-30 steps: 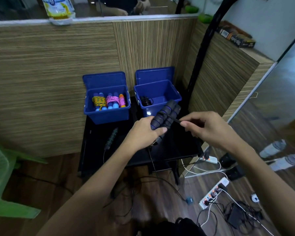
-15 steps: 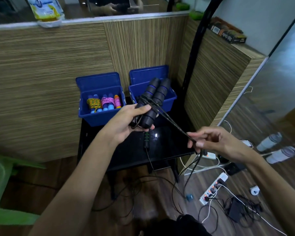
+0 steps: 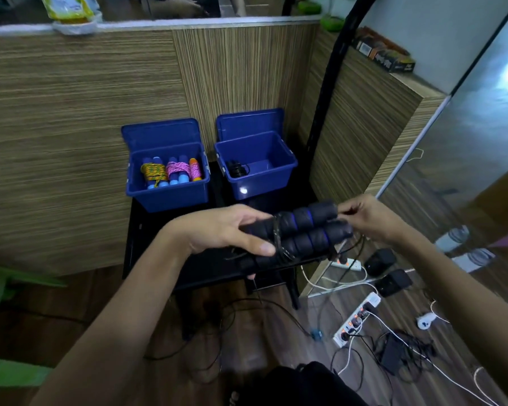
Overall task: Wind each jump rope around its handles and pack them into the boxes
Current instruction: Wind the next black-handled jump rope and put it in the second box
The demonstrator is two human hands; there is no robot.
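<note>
Two black foam handles point(image 3: 302, 230) are sitting side by side in the head view, held out over the black table point(image 3: 147, 230). Left hand point(image 3: 217, 232) is wrapping its fingers round the near end, thumb lying across them, right by a few turns of thin black rope point(image 3: 280, 241). Right hand point(image 3: 373, 221) is pinching at the far tips, looks like it's got the cord but it's blurry. Behind them the left blue box point(image 3: 170, 194) is holding three wound colourful ropes point(image 3: 170, 172), and the right blue box point(image 3: 258, 183) is holding one black bundle point(image 3: 235, 169) in its corner
</note>
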